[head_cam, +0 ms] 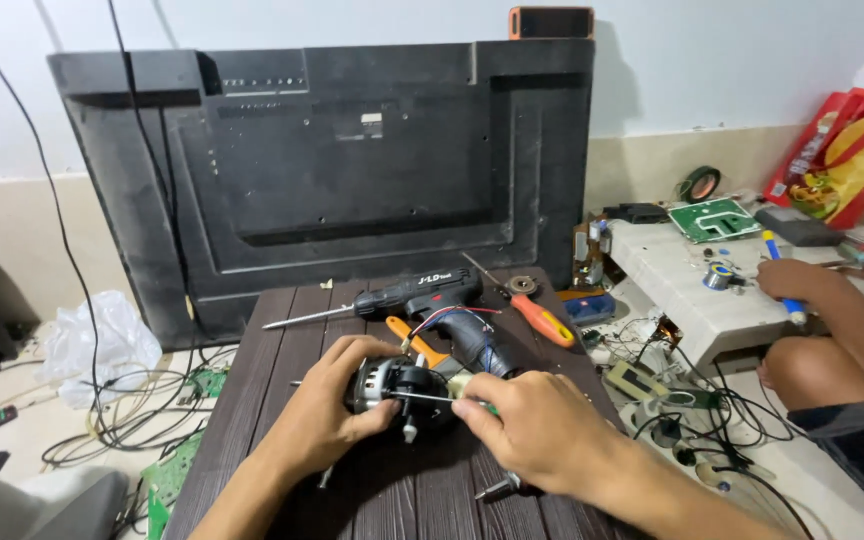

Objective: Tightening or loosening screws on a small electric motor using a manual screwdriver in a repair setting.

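While both hands (432, 415) grip, motor (397, 385) sits between.

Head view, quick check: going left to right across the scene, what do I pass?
White plastic bag → left hand → small motor → right hand → orange-handled screwdriver → green circuit board → red bag.

A small black-and-silver electric motor (392, 385) is held on its side on the near dark slatted table (252, 340); a thin screwdriver (422, 398) lies across it.

drill (432, 300), screwdrivers (542, 320) crowd table's far end; near planks (392, 500) open.
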